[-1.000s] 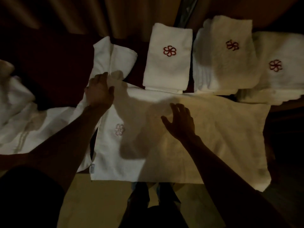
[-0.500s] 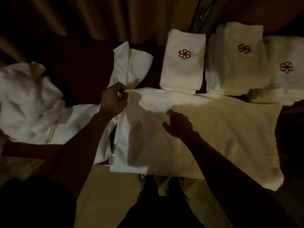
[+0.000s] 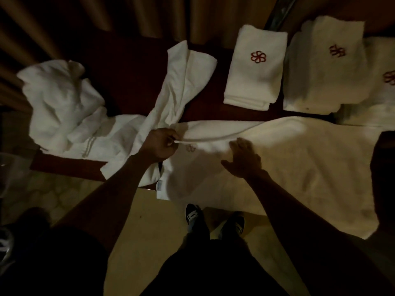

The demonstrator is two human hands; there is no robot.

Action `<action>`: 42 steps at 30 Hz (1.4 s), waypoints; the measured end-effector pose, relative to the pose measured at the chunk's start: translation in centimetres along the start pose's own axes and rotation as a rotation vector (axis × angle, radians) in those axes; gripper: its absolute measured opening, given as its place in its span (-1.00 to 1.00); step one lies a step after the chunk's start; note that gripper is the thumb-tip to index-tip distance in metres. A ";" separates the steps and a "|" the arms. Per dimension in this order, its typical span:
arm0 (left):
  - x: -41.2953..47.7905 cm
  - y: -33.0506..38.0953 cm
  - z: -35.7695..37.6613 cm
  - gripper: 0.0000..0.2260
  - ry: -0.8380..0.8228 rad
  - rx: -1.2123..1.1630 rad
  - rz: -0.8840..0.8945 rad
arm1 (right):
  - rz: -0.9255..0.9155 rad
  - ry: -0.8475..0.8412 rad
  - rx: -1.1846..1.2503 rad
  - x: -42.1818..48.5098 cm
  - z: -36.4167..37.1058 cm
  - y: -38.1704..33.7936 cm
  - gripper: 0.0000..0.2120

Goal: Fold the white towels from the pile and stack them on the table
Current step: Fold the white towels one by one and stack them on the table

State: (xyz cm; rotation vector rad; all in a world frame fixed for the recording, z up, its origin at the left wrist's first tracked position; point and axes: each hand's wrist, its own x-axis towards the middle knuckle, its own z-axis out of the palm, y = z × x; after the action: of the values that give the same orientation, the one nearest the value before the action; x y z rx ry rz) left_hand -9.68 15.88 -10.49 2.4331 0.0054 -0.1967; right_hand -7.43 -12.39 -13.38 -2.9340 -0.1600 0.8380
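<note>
Since half a second ago, the left hand (image 3: 159, 144) has drawn the far left corner of the large white terry towel (image 3: 299, 167) back toward the person, so the far edge now rolls over in a long curved fold running from that hand out to the right. The thumb and curled fingers of this hand pinch the corner just beside a faint embroidered flower emblem (image 3: 190, 148) on the cloth. The right hand (image 3: 243, 160) has stayed on the towel's middle, released and holding nothing, its slightly blurred fingers spread on the cloth below the fold.

The towel lies spread across the near part of the dark red-brown table (image 3: 132, 67), and its near edge hangs over the table's front.

Touching the towel's far left corner is a long creased white towel (image 3: 183, 82) that runs away toward the back of the table. To its left sits the pile of rumpled white towels (image 3: 64, 107), one of them showing pale woven stripes.

Along the far right of the table are the finished pieces: a folded white towel with a red flower emblem (image 3: 256, 69), a taller folded stack (image 3: 327, 69) just beside it, and a third folded towel (image 3: 382, 92) cut off by the right edge.

Behind the table hangs a tan pleated curtain (image 3: 64, 22). Below the table are a pale patterned floor (image 3: 139, 221) and the person's dark shoes (image 3: 193, 214).
</note>
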 end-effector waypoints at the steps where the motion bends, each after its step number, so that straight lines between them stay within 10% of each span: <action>1: -0.4 -0.3 0.2 -0.87 -0.010 0.003 -0.018 | 0.041 0.029 -0.021 -0.6 0.2 -0.1 -0.27; 14: -3.2 -1.8 0.9 -0.79 -0.220 0.114 -0.044 | 0.131 -0.034 0.235 -2.1 3.1 1.2 0.02; 21: -3.7 -2.0 2.6 -0.68 -0.259 0.225 -0.046 | 0.031 0.075 0.260 -0.9 3.5 2.3 -0.07; 27: -3.2 -1.6 4.8 -0.27 -0.271 0.470 -0.107 | -0.138 0.352 0.116 -2.8 3.4 4.4 -0.54; 42: -1.0 -1.3 3.7 -0.36 -0.218 0.451 -0.092 | -0.029 0.200 0.174 -3.8 4.0 4.6 -0.35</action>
State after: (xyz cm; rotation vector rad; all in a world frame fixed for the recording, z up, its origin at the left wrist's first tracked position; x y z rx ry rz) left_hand -11.21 14.49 -13.96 2.8474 -0.0264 -0.5559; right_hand -12.42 -17.25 -15.24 -2.8211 -0.1087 0.5206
